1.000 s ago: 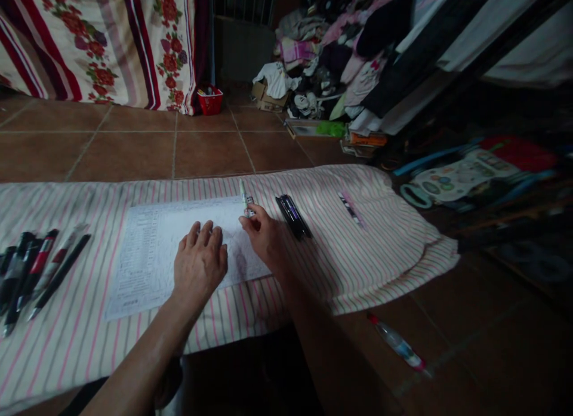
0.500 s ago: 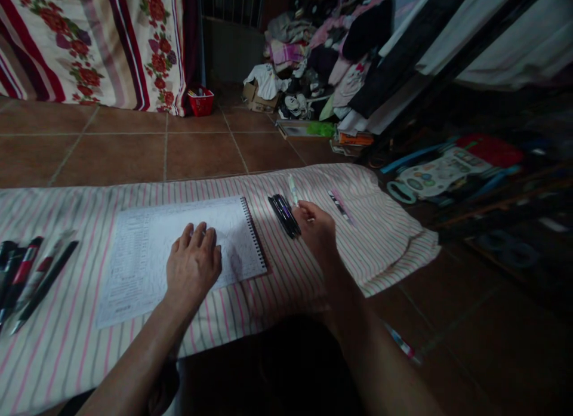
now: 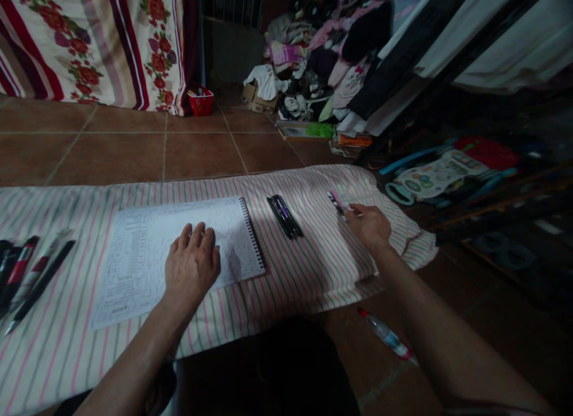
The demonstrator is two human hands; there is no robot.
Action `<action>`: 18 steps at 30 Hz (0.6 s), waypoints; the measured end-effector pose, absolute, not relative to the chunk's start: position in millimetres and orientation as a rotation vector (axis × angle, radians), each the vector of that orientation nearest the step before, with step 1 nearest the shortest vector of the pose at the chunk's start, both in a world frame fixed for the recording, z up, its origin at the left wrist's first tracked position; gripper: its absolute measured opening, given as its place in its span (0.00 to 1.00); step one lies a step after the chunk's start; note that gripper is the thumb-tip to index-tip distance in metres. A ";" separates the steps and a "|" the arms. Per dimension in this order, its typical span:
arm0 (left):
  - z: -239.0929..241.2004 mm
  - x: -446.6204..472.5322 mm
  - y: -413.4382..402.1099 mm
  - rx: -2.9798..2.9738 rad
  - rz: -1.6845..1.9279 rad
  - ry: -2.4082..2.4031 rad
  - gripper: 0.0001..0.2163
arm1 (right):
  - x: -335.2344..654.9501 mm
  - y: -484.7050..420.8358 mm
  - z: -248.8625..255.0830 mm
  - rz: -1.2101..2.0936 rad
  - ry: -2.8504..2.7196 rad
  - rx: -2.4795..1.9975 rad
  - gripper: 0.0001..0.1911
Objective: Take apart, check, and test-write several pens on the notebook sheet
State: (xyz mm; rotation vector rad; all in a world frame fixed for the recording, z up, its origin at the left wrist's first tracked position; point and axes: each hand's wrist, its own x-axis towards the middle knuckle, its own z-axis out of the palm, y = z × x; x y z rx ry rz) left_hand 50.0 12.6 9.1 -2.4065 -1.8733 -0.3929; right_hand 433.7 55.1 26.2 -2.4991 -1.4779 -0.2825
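My left hand [image 3: 193, 258] lies flat on the white page of a spiral-bound notebook [image 3: 237, 225], fingers stretched out. To the right of its wire spine, several dark pens [image 3: 285, 217] lie side by side in a bundle. Farther right, my right hand [image 3: 370, 224] pinches a pale pen [image 3: 342, 197] low over the striped cloth. Its fingertips partly cover this pen. Right beside it lie a black-and-white pen [image 3: 334, 202] and a pink one, close together on the cloth.
Several red, black and clear pens [image 3: 31, 279] rest at the left end of the striped cloth [image 3: 313, 284]. On the tiled floor lie a plastic bottle [image 3: 385, 335] and, farther back, a red basket [image 3: 201, 101]. Heaped clothes [image 3: 308, 64] fill the back right.
My right hand has moved right with the pale pen, from beside the dark bundle to the pink and black-and-white pens. My left hand stays on the notebook.
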 end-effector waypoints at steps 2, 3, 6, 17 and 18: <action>8.2 49.7 12.4 -2.400 -0.392 -1.868 0.17 | 434.8 57.7 24.9 -0.265 -1.493 -2.535 0.20; 7.7 49.6 12.4 -2.396 -0.392 -1.866 0.16 | 434.6 59.0 24.1 -0.256 -1.501 -2.551 0.20; 6.5 49.7 12.6 -2.386 -0.389 -1.852 0.16 | 432.3 63.2 21.8 -0.246 -1.525 -2.571 0.20; 6.9 50.3 13.5 -2.402 -0.368 -1.856 0.18 | 422.0 76.3 10.9 -0.199 -1.422 -2.672 0.18; 6.8 49.9 13.0 -2.402 -0.362 -1.858 0.18 | 421.8 76.3 10.9 -0.198 -1.426 -2.678 0.17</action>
